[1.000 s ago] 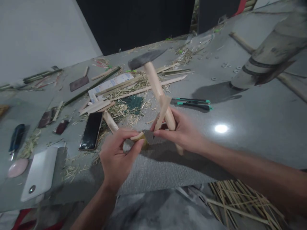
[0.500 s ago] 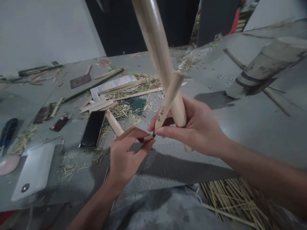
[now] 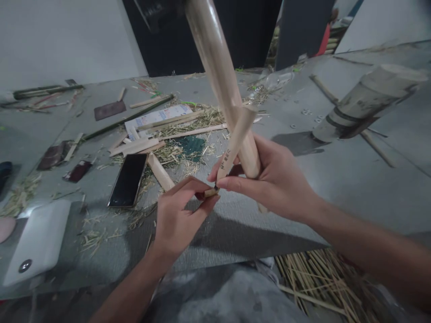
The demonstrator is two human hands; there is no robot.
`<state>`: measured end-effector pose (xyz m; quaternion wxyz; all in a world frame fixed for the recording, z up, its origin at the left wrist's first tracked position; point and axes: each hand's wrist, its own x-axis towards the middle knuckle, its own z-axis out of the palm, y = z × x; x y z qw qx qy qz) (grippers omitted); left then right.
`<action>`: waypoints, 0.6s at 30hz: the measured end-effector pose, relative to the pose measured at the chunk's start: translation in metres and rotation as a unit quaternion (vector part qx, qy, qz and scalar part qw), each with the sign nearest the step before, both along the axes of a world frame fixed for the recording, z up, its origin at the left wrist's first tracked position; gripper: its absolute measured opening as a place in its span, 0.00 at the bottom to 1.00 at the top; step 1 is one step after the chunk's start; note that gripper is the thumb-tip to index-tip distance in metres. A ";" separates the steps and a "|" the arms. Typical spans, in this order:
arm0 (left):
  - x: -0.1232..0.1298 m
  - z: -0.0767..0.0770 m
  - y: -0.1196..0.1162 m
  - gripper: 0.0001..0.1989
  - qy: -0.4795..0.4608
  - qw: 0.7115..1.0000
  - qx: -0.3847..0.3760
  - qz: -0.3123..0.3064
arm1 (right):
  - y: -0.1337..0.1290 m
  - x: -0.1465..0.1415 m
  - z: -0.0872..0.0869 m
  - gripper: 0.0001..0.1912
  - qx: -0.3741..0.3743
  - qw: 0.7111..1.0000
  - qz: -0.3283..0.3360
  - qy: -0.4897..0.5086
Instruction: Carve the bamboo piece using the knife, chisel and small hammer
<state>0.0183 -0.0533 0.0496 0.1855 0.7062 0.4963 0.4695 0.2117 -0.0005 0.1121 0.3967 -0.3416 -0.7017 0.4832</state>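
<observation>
Between the thumb and fingers of my left hand is a small pale bamboo piece. My right hand is closed on a carving tool with a light wooden handle marked in dark writing. Its short dark metal tip touches the bamboo piece, or nearly so. The same hand also grips a hammer, whose wooden handle leans up and away. A dark head shows in part at the top edge. Fingers hide part of the bamboo piece and the lower end of the handle.
Shavings, split bamboo strips and a black-screened phone lie left of my hands. A white device is at the near left. On the right stands a thick bamboo-like cylinder. Thin stalks are heaped below the table edge.
The view has shifted slightly, and the hammer's dark head now shows at the top. Both hands keep their grips; the tool tip stays at the bamboo piece.
</observation>
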 end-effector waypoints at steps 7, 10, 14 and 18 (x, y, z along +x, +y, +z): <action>-0.036 0.008 0.000 0.08 0.074 0.997 0.036 -0.011 | 0.041 0.021 -0.026 0.18 0.044 0.978 -0.122 -0.160; -0.046 0.004 0.007 0.05 0.166 0.977 0.097 -0.095 | 0.067 0.031 -0.050 0.15 0.003 0.943 -0.104 -0.315; -0.037 -0.013 0.020 0.08 0.379 0.903 0.142 -0.146 | 0.082 0.036 -0.075 0.12 -0.014 0.922 -0.091 -0.375; -0.041 -0.022 0.028 0.09 0.380 0.904 0.059 -0.185 | 0.086 0.039 -0.085 0.13 -0.023 0.915 -0.086 -0.392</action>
